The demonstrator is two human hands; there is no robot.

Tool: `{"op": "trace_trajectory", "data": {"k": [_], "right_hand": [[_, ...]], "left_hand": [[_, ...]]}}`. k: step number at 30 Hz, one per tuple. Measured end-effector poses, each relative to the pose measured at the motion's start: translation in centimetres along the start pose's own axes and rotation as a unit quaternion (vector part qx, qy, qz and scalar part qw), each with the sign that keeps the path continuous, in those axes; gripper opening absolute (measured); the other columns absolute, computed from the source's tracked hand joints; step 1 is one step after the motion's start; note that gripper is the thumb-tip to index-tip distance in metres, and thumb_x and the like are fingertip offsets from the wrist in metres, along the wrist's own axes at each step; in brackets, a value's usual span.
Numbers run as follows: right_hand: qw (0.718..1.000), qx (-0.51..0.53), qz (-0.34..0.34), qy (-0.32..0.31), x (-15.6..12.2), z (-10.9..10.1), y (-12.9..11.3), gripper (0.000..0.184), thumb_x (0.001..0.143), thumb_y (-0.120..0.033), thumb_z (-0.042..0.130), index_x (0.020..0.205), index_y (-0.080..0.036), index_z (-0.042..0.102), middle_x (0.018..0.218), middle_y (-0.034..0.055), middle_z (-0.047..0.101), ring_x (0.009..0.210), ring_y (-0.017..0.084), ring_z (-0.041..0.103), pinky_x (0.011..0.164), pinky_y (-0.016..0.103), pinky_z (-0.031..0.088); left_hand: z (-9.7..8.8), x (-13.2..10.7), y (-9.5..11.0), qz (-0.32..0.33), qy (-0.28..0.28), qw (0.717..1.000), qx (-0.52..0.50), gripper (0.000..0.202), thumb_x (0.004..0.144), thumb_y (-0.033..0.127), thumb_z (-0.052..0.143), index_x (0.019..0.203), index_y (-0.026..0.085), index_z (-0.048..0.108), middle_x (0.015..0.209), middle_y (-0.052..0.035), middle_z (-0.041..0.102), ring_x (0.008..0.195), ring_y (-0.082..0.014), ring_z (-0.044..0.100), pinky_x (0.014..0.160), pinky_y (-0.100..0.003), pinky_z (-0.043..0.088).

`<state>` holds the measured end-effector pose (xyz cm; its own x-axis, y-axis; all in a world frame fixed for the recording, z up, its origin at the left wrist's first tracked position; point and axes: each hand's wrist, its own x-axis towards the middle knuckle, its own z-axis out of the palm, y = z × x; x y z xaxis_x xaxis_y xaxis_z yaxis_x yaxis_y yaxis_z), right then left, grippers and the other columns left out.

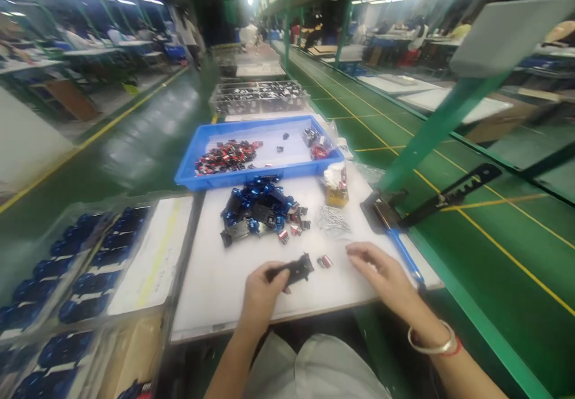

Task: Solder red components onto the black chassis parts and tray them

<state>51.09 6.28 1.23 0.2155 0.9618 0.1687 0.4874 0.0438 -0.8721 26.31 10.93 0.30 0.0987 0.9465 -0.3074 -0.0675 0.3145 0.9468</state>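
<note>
My left hand (263, 291) is closed on a flat black plastic part (296, 268) and holds it just above the white worktable (211, 285). A small red and silver piece (324, 261) lies right of that part. My right hand (380, 270) rests on the table beside it with the fingers stretched out towards the small piece and nothing in them; a bracelet circles its wrist. Behind both hands lies a heap of blue and black parts (260, 210), and a loose pile of thin metal pins (333, 219) sits to its right.
A blue tray (197, 168) with red and black pieces stands at the table's far end. A small bottle (336, 186) and a black lever tool (431, 204) stand at the right edge. Clear trays of blue parts (76, 267) stand at the left. A green post (431, 129) rises on the right.
</note>
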Motion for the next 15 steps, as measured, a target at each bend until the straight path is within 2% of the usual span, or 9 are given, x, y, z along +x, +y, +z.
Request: {"op": "trace_trajectory", "data": {"k": [3,6,9,12,15], "right_hand": [[0.984,-0.108,0.016,0.14,-0.1,-4.0,1.4,0.04,0.086,-0.059,0.055,0.09,-0.022,0.07,0.09,0.0074,0.072,0.077,0.022,0.065,0.07,0.035,0.054],[0.946,-0.244,0.062,0.202,-1.0,-7.0,3.0,0.043,0.088,-0.058,0.046,0.088,-0.021,0.069,0.091,0.0099,0.072,0.074,0.023,0.064,0.068,0.036,0.052],[0.917,-0.337,0.122,0.174,-1.9,-8.2,4.5,0.046,0.087,-0.055,0.039,0.091,-0.018,0.068,0.091,0.0135,0.07,0.077,0.027,0.064,0.069,0.039,0.05],[0.903,-0.371,0.185,0.117,-1.8,-7.8,5.4,0.048,0.086,-0.052,0.041,0.102,-0.015,0.067,0.096,0.016,0.07,0.084,0.031,0.065,0.069,0.04,0.049],[0.883,-0.402,0.227,0.084,-1.0,-7.2,5.6,0.053,0.087,-0.053,0.042,0.114,-0.013,0.064,0.106,0.0187,0.068,0.093,0.036,0.064,0.069,0.042,0.048]], "left_hand": [[-0.8,1.4,-0.1,0.01,0.032,0.999,-0.026,0.028,0.062,0.035,0.078,0.081,0.014,0.073,0.057,0.0024,0.065,0.048,-0.0097,0.056,0.056,-0.023,0.049],[-1.0,2.4,-0.1,-0.009,0.055,0.997,-0.059,0.033,0.059,0.036,0.08,0.082,0.013,0.072,0.068,0.0009,0.069,0.048,-0.0084,0.056,0.052,-0.022,0.048],[-0.6,2.8,-0.1,-0.02,0.059,0.996,-0.067,0.034,0.059,0.036,0.08,0.082,0.013,0.072,0.072,0.0002,0.07,0.05,-0.0079,0.056,0.052,-0.022,0.048],[-0.4,2.9,-0.6,-0.017,0.052,0.997,-0.048,0.033,0.062,0.036,0.079,0.085,0.012,0.073,0.075,-0.0017,0.071,0.055,-0.01,0.059,0.053,-0.023,0.05],[-0.3,3.1,-1.1,-0.015,0.053,0.998,-0.026,0.032,0.066,0.036,0.078,0.087,0.012,0.073,0.075,-0.0029,0.071,0.059,-0.0119,0.062,0.054,-0.023,0.05]]}}
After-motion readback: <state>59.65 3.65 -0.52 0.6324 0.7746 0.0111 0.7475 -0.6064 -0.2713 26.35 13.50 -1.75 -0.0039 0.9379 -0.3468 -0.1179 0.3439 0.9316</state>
